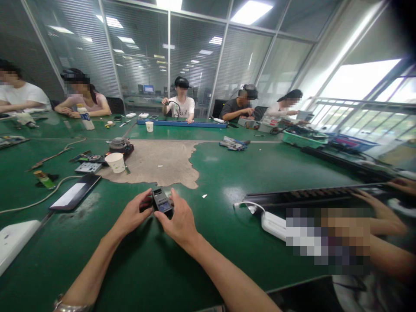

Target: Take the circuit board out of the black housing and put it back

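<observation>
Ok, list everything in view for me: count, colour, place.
Small device: one, dark grey, between the hands
Phone: one, black, left
Paper cups: two, white, left-centre and farther back
Tall bottle: one, white-blue, far left
Small bottle: one, green, left
Electronic parts: several, mixed, around the nearer cup
Bar: one, blue, far side
Basket: one, green, far right
Table: green, throughout
People: five across, another partly at right
Smaller items: too unclear to count
Left hand: one, bare, left of device
Right hand: one, bare, gripping device
</observation>
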Available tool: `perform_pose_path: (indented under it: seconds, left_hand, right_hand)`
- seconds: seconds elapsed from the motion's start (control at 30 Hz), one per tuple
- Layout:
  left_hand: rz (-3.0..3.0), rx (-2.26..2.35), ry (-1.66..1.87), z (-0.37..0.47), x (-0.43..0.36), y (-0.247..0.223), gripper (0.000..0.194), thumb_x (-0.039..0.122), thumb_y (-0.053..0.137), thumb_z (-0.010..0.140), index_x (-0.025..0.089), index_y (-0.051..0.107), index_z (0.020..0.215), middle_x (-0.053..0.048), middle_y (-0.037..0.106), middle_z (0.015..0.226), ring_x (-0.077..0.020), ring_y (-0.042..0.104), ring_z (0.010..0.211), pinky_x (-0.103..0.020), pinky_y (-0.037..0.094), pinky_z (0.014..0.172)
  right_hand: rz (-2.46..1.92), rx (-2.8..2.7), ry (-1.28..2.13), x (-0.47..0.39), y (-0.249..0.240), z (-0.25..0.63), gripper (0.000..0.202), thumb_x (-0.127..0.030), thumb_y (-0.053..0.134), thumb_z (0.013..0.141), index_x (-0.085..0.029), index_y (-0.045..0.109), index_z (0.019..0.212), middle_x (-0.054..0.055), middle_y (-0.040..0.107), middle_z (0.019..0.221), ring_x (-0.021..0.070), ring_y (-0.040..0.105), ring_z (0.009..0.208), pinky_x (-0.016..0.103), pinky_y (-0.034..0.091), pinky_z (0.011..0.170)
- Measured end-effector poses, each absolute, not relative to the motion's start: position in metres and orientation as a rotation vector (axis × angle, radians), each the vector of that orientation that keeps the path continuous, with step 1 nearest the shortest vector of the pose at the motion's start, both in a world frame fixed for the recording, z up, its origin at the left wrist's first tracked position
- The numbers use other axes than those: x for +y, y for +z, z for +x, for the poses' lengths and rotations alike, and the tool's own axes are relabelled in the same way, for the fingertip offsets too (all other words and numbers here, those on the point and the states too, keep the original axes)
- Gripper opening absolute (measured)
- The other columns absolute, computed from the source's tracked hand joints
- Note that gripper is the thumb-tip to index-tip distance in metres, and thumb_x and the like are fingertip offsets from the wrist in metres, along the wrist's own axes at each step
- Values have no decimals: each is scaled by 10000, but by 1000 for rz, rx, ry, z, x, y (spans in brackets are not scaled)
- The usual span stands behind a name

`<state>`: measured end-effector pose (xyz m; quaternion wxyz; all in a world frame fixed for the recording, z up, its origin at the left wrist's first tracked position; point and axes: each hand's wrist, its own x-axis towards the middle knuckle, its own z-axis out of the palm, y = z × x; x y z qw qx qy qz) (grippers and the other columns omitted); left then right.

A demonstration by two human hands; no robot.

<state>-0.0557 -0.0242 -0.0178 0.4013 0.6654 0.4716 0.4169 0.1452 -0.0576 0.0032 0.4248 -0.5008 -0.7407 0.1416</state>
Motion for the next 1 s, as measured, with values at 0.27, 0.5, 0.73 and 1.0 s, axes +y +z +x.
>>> perform_pose_path:
  seconds: [0.27,0.5,0.73,1.0]
  left_hand:
    - [1636,1248,1084,-59,-20,-25,681,277,651,777,139,427,1405,-154,562,1349,-267,590,1174,-492,434,1039]
    - [1610,1266,1084,-60,-20,-23,642,272,635,771,137,467,1376,-136,588,1324,-253,601,1158,-455,436,1035]
    - [1611,1266,1047,-57,-23,-19,584,272,621,787,134,513,1344,-128,647,1240,-248,620,1130,-451,436,1034]
    - [1580,1216,1055,-57,-23,-17,598,265,634,770,128,513,1340,-134,641,1254,-248,627,1122,-451,442,1032]
  right_hand:
    - [-1152,-1854,586,-52,-13,143,999,-387,762,707,-115,213,1496,197,467,1416,325,444,1319,475,381,1090]
    - [-1072,-1705,745,-56,-8,137,833,-263,651,808,-156,203,1502,143,525,1384,263,498,1288,430,408,1076]
    - [-1116,-1496,655,-47,22,157,780,-253,631,810,-169,250,1485,105,563,1349,235,549,1235,386,424,1063]
    - [-1408,-1579,675,-24,-9,171,848,-232,640,716,-107,277,1472,164,563,1338,270,565,1213,389,439,1035]
